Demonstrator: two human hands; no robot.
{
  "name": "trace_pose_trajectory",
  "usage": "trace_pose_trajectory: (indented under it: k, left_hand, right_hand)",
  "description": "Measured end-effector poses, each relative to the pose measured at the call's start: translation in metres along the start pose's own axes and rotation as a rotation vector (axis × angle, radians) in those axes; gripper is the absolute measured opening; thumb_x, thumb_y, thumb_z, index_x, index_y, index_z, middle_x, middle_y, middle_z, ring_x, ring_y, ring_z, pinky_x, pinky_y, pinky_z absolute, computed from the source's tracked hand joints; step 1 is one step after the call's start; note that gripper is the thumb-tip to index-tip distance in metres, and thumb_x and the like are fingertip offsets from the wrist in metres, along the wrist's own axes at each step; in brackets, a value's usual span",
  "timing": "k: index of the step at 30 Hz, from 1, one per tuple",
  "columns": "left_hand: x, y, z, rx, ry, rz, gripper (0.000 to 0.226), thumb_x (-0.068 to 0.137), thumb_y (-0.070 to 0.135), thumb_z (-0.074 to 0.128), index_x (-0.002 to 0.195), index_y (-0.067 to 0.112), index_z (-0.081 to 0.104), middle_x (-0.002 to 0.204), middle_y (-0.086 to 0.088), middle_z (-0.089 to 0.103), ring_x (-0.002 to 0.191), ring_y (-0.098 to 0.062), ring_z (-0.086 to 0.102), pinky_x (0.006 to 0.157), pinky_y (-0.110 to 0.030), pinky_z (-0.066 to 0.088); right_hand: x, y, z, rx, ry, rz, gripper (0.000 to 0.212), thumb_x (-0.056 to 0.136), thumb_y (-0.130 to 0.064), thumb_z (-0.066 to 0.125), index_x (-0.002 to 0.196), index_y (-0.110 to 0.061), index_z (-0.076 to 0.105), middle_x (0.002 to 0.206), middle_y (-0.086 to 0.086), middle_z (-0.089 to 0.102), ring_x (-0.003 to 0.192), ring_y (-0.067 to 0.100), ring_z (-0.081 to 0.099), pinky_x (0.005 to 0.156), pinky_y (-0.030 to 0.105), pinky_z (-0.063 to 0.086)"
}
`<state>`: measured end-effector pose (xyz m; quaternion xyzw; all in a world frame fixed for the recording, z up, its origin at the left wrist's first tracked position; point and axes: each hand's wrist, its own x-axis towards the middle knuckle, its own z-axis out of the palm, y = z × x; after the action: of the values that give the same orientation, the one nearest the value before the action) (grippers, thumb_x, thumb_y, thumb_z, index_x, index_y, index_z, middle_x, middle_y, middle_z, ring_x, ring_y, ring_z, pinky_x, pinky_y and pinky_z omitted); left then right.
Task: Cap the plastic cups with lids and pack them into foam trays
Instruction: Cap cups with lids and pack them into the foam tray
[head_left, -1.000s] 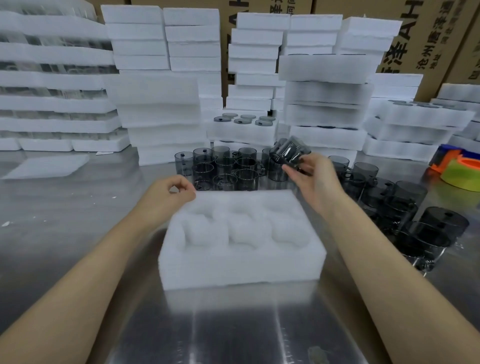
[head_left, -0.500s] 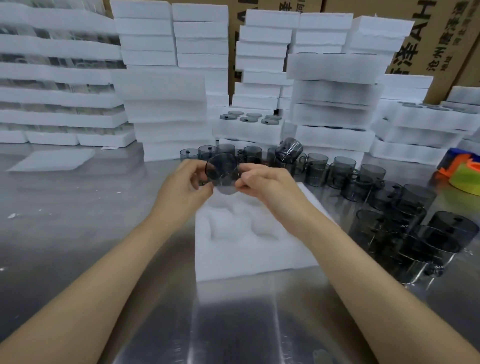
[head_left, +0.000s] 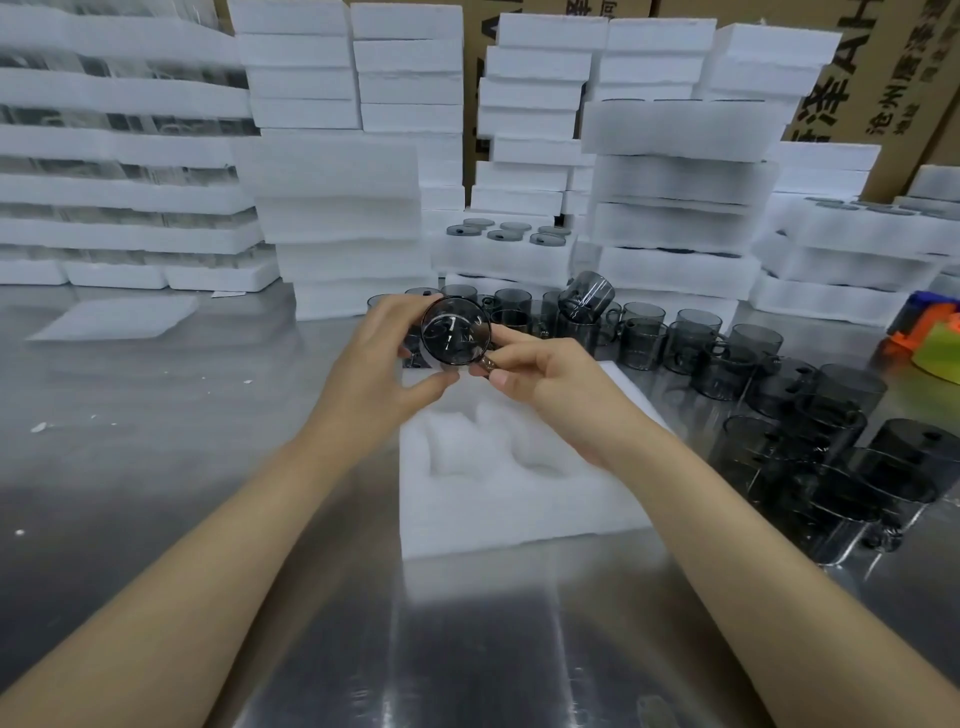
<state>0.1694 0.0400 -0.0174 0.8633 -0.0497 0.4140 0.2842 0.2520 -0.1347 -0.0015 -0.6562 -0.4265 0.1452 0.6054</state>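
Observation:
A smoky grey plastic cup (head_left: 456, 332) is tilted with its round end facing me, held above the far edge of a white foam tray (head_left: 511, 499). My left hand (head_left: 376, 371) grips the cup's left side. My right hand (head_left: 556, 387) pinches its right side near the handle. The tray's pockets that I can see hold nothing. Several uncapped grey cups (head_left: 644, 340) stand behind the tray, one cup (head_left: 587, 296) lying tipped on top of them. Capped cups (head_left: 841, 467) crowd the right side.
Stacks of white foam trays (head_left: 343, 208) fill the back of the steel table (head_left: 156, 467). One tray (head_left: 504, 249) holds grey lids (head_left: 511, 227). A loose foam sheet (head_left: 114, 319) lies at the left. A tape dispenser (head_left: 930, 332) sits far right. Cardboard boxes (head_left: 883, 78) stand behind.
My right hand brought a cup from the group to the middle, and my left hand left the tray's corner to meet it. Now both hands hold it, turned end-on towards me.

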Motion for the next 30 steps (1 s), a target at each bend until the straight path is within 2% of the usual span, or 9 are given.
trace_pose_trajectory:
  k: [3, 6, 9, 10, 14, 19, 23, 27, 30]
  left_hand:
    - [0.000, -0.002, -0.001, 0.014, -0.008, 0.021, 0.064, 0.075, 0.007, 0.076, 0.133, 0.017, 0.050, 0.125, 0.002, 0.052, 0.111, -0.010, 0.049, 0.082, -0.016, 0.043]
    - [0.000, -0.002, 0.000, -0.007, -0.013, 0.005, 0.071, 0.075, 0.008, 0.076, 0.137, 0.023, 0.045, 0.125, 0.004, 0.052, 0.108, -0.009, 0.050, 0.083, -0.017, 0.045]
    - [-0.002, -0.003, 0.000, -0.065, -0.025, -0.050, 0.075, 0.076, 0.013, 0.077, 0.135, 0.036, 0.038, 0.122, 0.007, 0.054, 0.103, -0.003, 0.051, 0.083, -0.020, 0.046]
    - [-0.003, -0.003, -0.001, -0.083, -0.031, -0.065, 0.075, 0.075, 0.014, 0.078, 0.134, 0.038, 0.038, 0.121, 0.010, 0.055, 0.103, 0.000, 0.051, 0.083, -0.022, 0.046]
    - [-0.003, -0.004, -0.005, -0.090, -0.102, -0.099, 0.070, 0.070, 0.025, 0.072, 0.135, 0.030, 0.044, 0.121, 0.013, 0.057, 0.103, 0.001, 0.053, 0.086, -0.027, 0.048]
    - [-0.006, -0.005, -0.012, -0.067, -0.250, -0.099, 0.071, 0.072, 0.026, 0.062, 0.140, 0.029, 0.040, 0.115, 0.014, 0.059, 0.109, -0.003, 0.054, 0.094, -0.024, 0.043]
    - [-0.008, -0.004, -0.013, -0.092, -0.276, -0.095, 0.058, 0.078, 0.028, 0.059, 0.133, 0.031, 0.044, 0.113, 0.008, 0.061, 0.108, -0.008, 0.055, 0.094, -0.021, 0.041]
    - [-0.008, -0.002, -0.013, -0.092, -0.270, -0.100, 0.050, 0.081, 0.033, 0.060, 0.128, 0.033, 0.046, 0.111, 0.010, 0.061, 0.105, -0.001, 0.055, 0.093, -0.013, 0.040]
    - [-0.008, -0.001, -0.016, -0.127, -0.264, -0.127, 0.046, 0.081, 0.036, 0.061, 0.126, 0.033, 0.050, 0.107, 0.015, 0.063, 0.103, 0.002, 0.056, 0.093, -0.012, 0.039]
  right_hand:
    - [-0.001, -0.001, 0.003, 0.034, 0.003, -0.014, 0.035, 0.085, 0.021, 0.049, 0.091, -0.005, 0.072, 0.119, -0.009, 0.064, 0.102, -0.003, 0.062, 0.087, 0.011, 0.046]
    - [-0.002, -0.002, 0.004, 0.056, 0.084, 0.014, 0.031, 0.082, 0.022, 0.053, 0.088, -0.005, 0.068, 0.109, 0.002, 0.067, 0.090, 0.006, 0.067, 0.087, 0.021, 0.051]
    - [-0.001, -0.005, 0.005, 0.033, 0.134, 0.051, 0.038, 0.082, 0.014, 0.058, 0.105, -0.017, 0.060, 0.113, 0.004, 0.063, 0.092, 0.023, 0.069, 0.088, 0.032, 0.054]
    - [-0.002, -0.007, 0.005, 0.010, 0.122, 0.047, 0.044, 0.083, 0.012, 0.057, 0.114, -0.020, 0.057, 0.117, 0.003, 0.060, 0.092, 0.025, 0.069, 0.086, 0.032, 0.055]
    - [-0.006, -0.012, 0.007, -0.089, 0.043, 0.012, 0.053, 0.085, 0.003, 0.053, 0.126, -0.031, 0.051, 0.120, -0.006, 0.057, 0.081, 0.015, 0.071, 0.081, 0.026, 0.056]
    - [-0.004, -0.009, 0.010, -0.294, 0.088, -0.007, 0.054, 0.088, -0.012, 0.058, 0.136, -0.035, 0.046, 0.122, -0.005, 0.056, 0.081, 0.004, 0.061, 0.084, 0.023, 0.048]
    - [-0.006, -0.008, 0.010, -0.359, 0.068, -0.018, 0.042, 0.087, -0.011, 0.062, 0.126, -0.027, 0.058, 0.123, -0.009, 0.055, 0.098, 0.003, 0.058, 0.085, 0.018, 0.046]
    - [-0.008, -0.011, 0.012, -0.340, 0.045, -0.045, 0.031, 0.087, -0.005, 0.061, 0.109, -0.026, 0.063, 0.121, -0.014, 0.054, 0.107, 0.001, 0.054, 0.074, 0.006, 0.043]
    - [-0.008, -0.012, 0.013, -0.338, 0.041, -0.047, 0.025, 0.087, -0.005, 0.062, 0.102, -0.024, 0.064, 0.118, -0.011, 0.059, 0.111, 0.006, 0.055, 0.082, 0.016, 0.049]
